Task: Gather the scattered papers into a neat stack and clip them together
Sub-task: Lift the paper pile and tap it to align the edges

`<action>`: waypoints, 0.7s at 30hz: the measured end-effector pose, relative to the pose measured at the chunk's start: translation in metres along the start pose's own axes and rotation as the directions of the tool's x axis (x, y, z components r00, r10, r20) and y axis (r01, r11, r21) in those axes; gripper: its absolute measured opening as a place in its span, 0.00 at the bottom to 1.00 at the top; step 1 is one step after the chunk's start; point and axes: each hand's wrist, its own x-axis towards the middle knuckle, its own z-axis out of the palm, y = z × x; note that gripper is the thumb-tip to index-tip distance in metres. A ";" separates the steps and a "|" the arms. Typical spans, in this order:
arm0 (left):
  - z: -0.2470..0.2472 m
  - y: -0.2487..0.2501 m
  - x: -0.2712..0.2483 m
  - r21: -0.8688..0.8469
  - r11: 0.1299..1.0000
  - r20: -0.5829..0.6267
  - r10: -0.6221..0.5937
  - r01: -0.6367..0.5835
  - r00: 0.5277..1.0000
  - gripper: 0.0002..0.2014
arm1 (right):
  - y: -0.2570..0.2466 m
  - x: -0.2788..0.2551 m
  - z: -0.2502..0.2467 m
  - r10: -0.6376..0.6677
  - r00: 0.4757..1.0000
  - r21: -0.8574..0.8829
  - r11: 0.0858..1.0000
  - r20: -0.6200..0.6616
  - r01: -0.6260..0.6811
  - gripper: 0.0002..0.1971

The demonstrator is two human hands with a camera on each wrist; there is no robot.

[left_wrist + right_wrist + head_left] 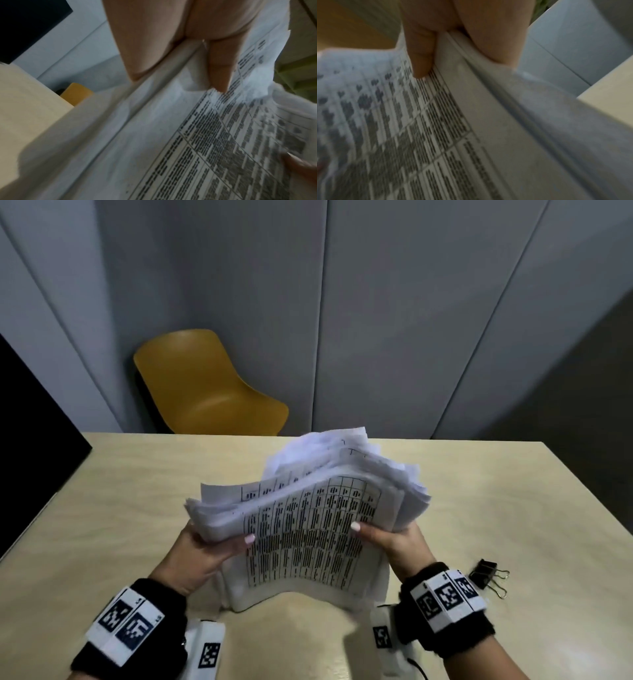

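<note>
Your left hand (202,549) and right hand (394,542) each gripped a side of the paper stack (308,525), upright on the table (102,508); binder clip (488,576) lay nearby.

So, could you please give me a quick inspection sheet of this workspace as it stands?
Surface: pale wood table.
Job's things: papers held upright, lower edge on the table, top edges uneven; binder clip lying unused at the right.
Clutter: nothing seen.
Hands: left hand and right hand grip the papers' sides, thumbs in front.
Cables: thin black cable at the right wrist.
Surroundings: yellow chair, grey wall panels.
</note>
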 end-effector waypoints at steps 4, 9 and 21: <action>-0.012 0.007 0.003 0.026 0.997 -0.032 0.075 -0.074 0.997 0.38 | -0.010 0.000 -0.011 -0.073 0.997 0.014 0.997 -0.025 0.073 0.16; 0.002 0.012 0.000 0.100 0.971 0.116 0.204 -0.216 0.972 0.45 | -0.011 -0.005 -0.004 -0.095 0.994 0.008 0.995 0.049 0.094 0.26; 0.028 0.000 0.009 0.130 0.975 -0.140 0.200 -0.183 0.970 0.21 | -0.003 -0.002 0.023 -0.117 0.989 -0.088 0.990 -0.090 0.109 0.27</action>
